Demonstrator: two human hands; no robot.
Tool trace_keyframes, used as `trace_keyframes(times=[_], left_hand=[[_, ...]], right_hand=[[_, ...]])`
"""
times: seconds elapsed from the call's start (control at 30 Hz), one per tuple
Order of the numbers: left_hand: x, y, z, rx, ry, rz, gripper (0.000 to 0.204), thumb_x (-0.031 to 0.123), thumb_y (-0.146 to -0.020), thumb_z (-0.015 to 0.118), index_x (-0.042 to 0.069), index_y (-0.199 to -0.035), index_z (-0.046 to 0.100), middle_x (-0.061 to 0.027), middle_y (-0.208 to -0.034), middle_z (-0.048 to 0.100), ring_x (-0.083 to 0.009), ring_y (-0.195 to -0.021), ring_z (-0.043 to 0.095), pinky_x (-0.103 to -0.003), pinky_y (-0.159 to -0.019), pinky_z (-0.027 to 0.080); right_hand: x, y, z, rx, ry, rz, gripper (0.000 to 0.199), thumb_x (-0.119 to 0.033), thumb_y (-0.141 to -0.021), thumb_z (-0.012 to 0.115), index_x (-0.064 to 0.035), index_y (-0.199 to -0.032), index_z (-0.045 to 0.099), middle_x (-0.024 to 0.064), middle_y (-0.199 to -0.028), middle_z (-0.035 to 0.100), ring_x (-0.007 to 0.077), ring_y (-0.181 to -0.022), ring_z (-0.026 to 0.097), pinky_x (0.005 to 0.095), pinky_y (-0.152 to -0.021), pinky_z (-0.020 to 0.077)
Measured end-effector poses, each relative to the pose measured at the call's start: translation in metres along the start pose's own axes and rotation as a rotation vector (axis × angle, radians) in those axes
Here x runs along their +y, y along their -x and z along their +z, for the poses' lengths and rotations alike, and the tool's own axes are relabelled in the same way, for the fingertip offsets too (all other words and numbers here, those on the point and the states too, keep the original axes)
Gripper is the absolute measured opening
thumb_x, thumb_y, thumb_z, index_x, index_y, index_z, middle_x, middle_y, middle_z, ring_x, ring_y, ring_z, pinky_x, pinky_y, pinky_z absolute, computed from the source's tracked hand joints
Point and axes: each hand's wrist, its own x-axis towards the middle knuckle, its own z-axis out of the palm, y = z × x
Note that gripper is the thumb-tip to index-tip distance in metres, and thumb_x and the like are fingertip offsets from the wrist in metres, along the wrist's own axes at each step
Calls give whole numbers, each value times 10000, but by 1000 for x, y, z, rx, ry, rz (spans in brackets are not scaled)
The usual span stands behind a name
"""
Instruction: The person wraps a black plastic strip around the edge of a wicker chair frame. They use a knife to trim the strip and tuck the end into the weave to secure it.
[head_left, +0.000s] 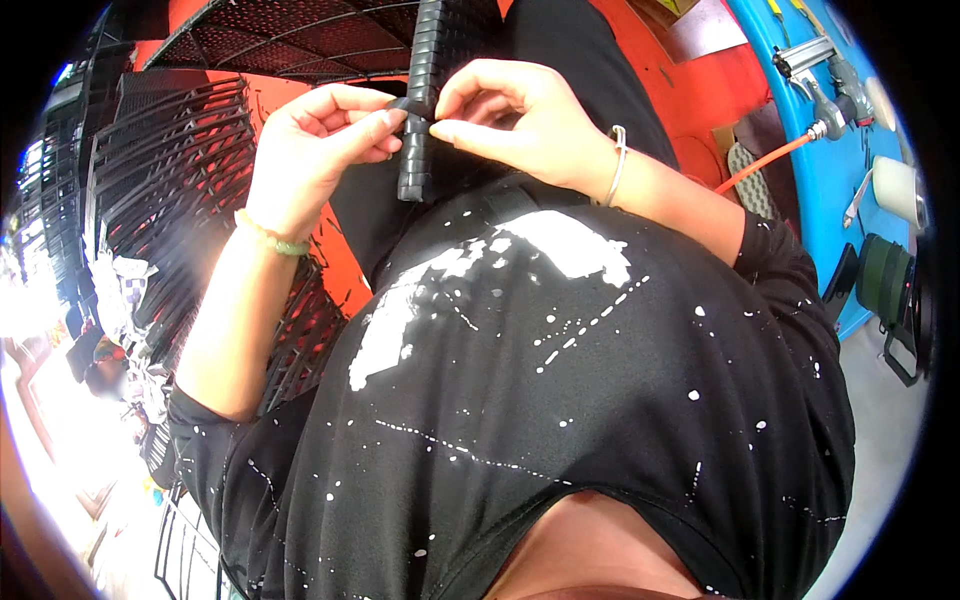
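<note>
Seen from above, a person in a black shirt [600, 400] with white splashes works at a dark bar [412, 165] wrapped in glossy black strip, which stands upright in the view in front of the body, at upper centre. The left hand [315, 140] is on the bar's left side, its grip narrow: thumb and fingertips pinch a short piece of black strip [408, 104] lying across the bar. The right hand [535, 115] is at the bar's right edge, thumb and index fingertips close together against it; whether that grip holds the strip, I cannot tell. A pale green bracelet [275, 240] circles the left wrist, a silver bangle [618, 165] the right. Beyond the hands, at upper left, is a curved black woven panel [290, 40] over an orange-red surface [345, 262]; further left, slatted black woven pieces [165, 150] crowd together. At the right, a blue tabletop [848, 165] carries a metal tool [828, 112] with an orange hose [765, 162] and a white roll [895, 188].
</note>
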Motion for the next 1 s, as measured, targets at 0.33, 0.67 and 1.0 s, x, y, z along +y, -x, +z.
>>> trace_keyframes(times=[0.33,0.67,1.0], left_hand=[[4,15,3,89,-233,190,208,12,-878,712,-32,-1081,697,-61,-967,722,-94,-827,677,-216,-767,558],[13,22,15,56,-225,131,207,29,-892,705,-38,-1088,700,-89,-953,733,-108,-809,688,-224,-765,565],[25,20,28,138,-1236,873,157,124,-817,730,72,-958,687,-68,-887,675,-235,-742,675,-315,-646,548]], right_hand=[[-2,2,0,36,74,-19,131,-102,-855,750,-19,-937,690,18,-835,671,61,-752,634,207,-694,530],[-1,0,1,-70,1,-78,155,-92,-833,751,-34,-953,671,-13,-791,602,34,-657,528,202,-585,465],[-5,1,-7,29,498,-473,178,-119,-814,745,-87,-984,700,-6,-781,636,91,-587,592,238,-564,498]])
